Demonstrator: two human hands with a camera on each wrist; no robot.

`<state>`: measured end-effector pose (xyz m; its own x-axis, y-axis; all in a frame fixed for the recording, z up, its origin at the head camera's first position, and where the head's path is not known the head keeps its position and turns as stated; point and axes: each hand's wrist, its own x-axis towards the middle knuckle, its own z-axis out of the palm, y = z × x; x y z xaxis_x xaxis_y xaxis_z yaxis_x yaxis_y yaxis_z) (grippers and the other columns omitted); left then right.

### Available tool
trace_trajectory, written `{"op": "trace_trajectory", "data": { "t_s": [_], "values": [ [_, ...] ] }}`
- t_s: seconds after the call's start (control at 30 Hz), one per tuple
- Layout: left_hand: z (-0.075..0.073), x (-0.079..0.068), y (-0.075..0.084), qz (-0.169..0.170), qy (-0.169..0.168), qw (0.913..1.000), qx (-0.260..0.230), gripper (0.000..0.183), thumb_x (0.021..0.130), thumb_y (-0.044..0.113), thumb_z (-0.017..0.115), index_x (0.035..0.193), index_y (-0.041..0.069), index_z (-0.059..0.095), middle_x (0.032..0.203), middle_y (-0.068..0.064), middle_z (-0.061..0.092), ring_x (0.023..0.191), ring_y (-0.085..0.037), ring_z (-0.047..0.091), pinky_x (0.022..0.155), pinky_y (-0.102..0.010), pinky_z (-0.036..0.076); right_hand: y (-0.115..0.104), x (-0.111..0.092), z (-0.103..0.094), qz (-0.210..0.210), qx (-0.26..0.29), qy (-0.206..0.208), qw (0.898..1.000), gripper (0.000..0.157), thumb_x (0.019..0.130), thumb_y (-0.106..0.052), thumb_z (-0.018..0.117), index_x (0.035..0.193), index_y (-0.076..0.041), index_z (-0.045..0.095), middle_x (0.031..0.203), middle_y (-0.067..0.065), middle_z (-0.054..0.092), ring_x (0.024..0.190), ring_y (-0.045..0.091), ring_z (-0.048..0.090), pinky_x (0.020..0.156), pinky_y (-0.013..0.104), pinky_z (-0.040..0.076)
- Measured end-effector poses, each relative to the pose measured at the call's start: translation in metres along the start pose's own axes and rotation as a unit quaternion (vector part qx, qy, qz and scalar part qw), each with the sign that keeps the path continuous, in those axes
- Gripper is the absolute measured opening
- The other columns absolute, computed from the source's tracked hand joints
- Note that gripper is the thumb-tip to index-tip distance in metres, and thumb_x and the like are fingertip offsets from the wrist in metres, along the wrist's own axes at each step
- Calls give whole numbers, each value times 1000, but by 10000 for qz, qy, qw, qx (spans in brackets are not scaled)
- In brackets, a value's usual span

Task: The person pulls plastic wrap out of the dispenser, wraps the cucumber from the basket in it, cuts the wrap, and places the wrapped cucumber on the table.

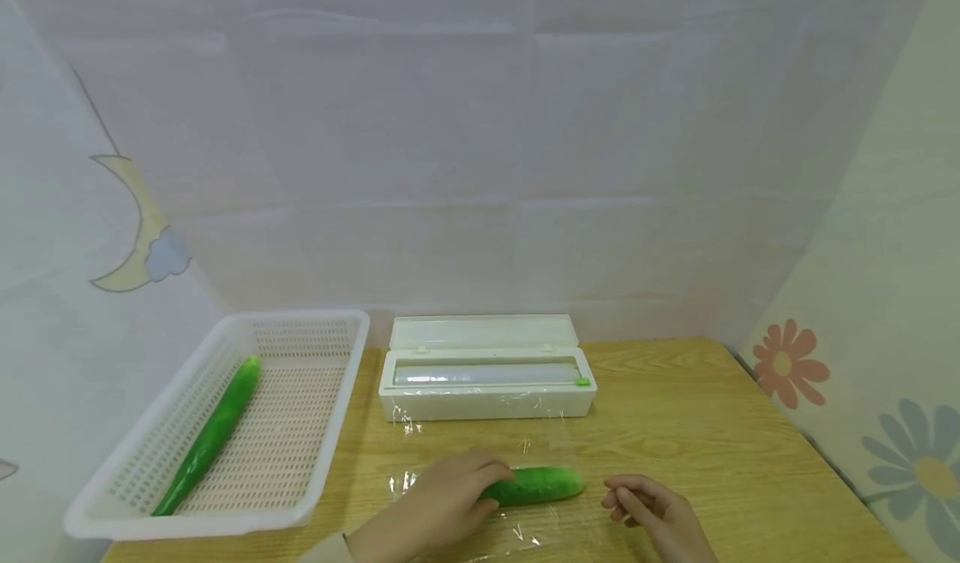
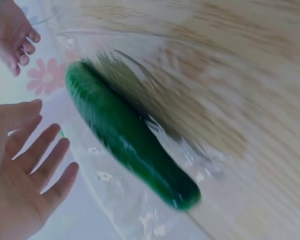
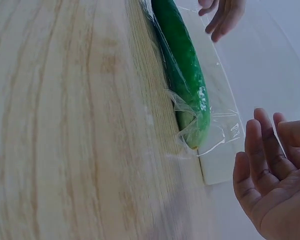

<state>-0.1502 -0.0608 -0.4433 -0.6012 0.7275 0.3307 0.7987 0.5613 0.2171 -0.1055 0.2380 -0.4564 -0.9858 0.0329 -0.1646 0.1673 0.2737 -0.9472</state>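
A green cucumber (image 1: 542, 485) lies on a sheet of clear cling film (image 1: 531, 444), close in front of me on the wooden table. In the right wrist view some film (image 3: 221, 131) is folded up around one end of the cucumber (image 3: 186, 65). My left hand (image 1: 442, 500) overlaps the cucumber's left end in the head view; the left wrist view shows its fingers relaxed and apart from the cucumber (image 2: 125, 130). Beyond the other end is my right hand (image 1: 654, 513), fingers loosely bent with nothing in them.
Behind the cucumber stands a white cling film box (image 1: 487, 408), lid raised, with the roll (image 1: 480, 374) inside and a green slider (image 1: 582, 381) at its right. To the left, a white perforated basket (image 1: 341, 404) holds another cucumber (image 1: 213, 439). Printed cloth hangs around the table.
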Motion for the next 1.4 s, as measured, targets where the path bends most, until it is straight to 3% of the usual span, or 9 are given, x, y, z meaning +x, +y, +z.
{"op": "trace_trajectory", "data": {
  "t_s": [0.17, 0.33, 0.57, 0.77, 0.9, 0.97, 1.1, 1.2, 1.4],
  "values": [
    [-13, -24, -4, 200, 400, 9990, 95, 25, 84, 19, 67, 109, 23, 62, 107, 15, 58, 99, -4, 54, 82, -25, 48, 0, 2, 1, -16, -16, -229, 9997, 40, 94, -28, 55, 116, 4, 57, 97, 13, 65, 85, 22, 62, 72, 33, 53],
    [-19, -46, -11, -4, 370, 9992, 124, 19, 83, 22, 69, 101, 25, 66, 99, 18, 59, 91, -2, 55, 75, -26, 49, 0, 2, 0, -48, -98, -370, 9993, 39, 94, -26, 55, 115, 6, 57, 97, 14, 64, 85, 22, 62, 71, 33, 53],
    [-13, -73, -24, -9, 395, 9990, -220, 8, 83, 23, 69, 91, 25, 68, 90, 19, 60, 83, 3, 54, 69, -16, 46, 3, 4, -3, -25, -340, -535, 9980, 42, 93, -31, 55, 115, 6, 57, 98, 12, 65, 87, 22, 61, 70, 32, 52],
    [-13, -93, -32, -336, -185, 9946, -966, 7, 88, 30, 63, 94, 29, 66, 92, 25, 56, 83, 6, 53, 66, -17, 46, 8, 6, -7, -92, -582, -666, 9960, 45, 92, -33, 57, 114, 5, 58, 98, 10, 66, 87, 22, 62, 70, 30, 52],
    [-15, -102, -40, -496, -587, 9889, -1271, 20, 86, 45, 61, 96, 29, 66, 94, 24, 56, 82, 6, 51, 65, -17, 46, 12, 6, -10, 200, -743, -699, 9946, 45, 86, -36, 63, 112, 2, 61, 101, 7, 65, 90, 22, 60, 75, 35, 51],
    [-16, -105, -43, -551, -782, 9872, -1277, 26, 84, 52, 60, 95, 29, 66, 94, 24, 56, 82, 6, 51, 65, -18, 46, 15, 7, -13, 343, -856, -858, 9920, 46, 84, -38, 65, 111, -1, 61, 103, 6, 63, 91, 21, 58, 75, 38, 51],
    [-16, -110, -48, -775, -1200, 9805, -1350, 28, 82, 58, 58, 90, 32, 65, 91, 25, 55, 80, 7, 50, 63, -19, 46, 22, 10, -16, 433, -913, -1592, 9821, 43, 85, -37, 65, 111, -3, 60, 101, 6, 61, 87, 22, 56, 70, 38, 49],
    [-14, -113, -50, -883, -1303, 9763, -1485, 24, 83, 57, 58, 88, 33, 64, 90, 26, 54, 77, 7, 49, 62, -18, 45, 25, 11, -13, 501, -876, -1918, 9762, 39, 84, -33, 67, 110, -4, 61, 95, 5, 60, 81, 21, 54, 65, 36, 48],
    [-11, -115, -46, -946, -1222, 9790, -1331, 23, 82, 57, 57, 84, 35, 62, 86, 26, 51, 73, 8, 46, 58, -16, 42, 26, 5, -4, 578, -1074, -1947, 9733, 40, 78, -31, 73, 108, -8, 60, 87, 6, 55, 74, 21, 49, 59, 33, 44]
  ]
}}
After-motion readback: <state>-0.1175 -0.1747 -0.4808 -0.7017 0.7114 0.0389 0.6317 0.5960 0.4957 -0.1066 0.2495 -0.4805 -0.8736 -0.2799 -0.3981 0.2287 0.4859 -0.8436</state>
